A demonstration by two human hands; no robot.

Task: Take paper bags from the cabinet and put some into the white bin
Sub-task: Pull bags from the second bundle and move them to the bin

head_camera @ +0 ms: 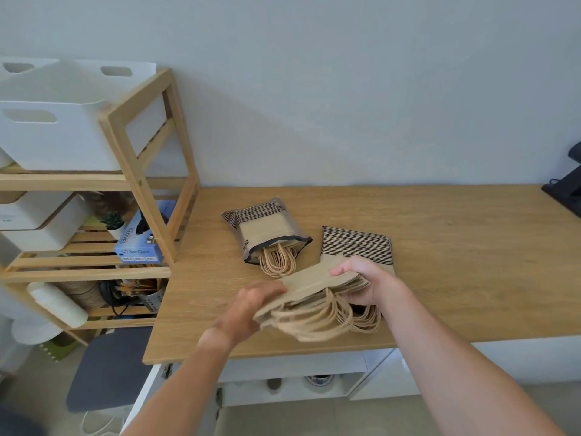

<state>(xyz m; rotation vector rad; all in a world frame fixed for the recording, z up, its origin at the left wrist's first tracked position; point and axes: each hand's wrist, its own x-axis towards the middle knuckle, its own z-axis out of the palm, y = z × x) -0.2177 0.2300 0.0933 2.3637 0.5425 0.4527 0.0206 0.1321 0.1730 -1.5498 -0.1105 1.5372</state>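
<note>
A stack of brown paper bags (pixel 317 283) with twisted handles is lifted a little above the wooden countertop (pixel 456 278). My right hand (pixel 366 280) grips its right end, thumb on top. My left hand (pixel 251 306), blurred, holds the left end from below. A wrapped pack of paper bags (pixel 267 229) lies behind them, handles spilling from its open end. A striped pack (pixel 356 245) lies under my right hand. The white bin (pixel 56 133) stands on the top shelf of the wooden rack (pixel 138 171) at the left.
The rack's lower shelves hold white lidded boxes (pixel 37 221), a small plant (pixel 113 223), a blue glove box (pixel 141 237) and a metal utensil cup (pixel 151 297). A grey chair seat (pixel 110 369) is below. Open cabinet doors (pixel 377 372) hang under the counter. Black equipment (pixel 566 184) is at the right edge.
</note>
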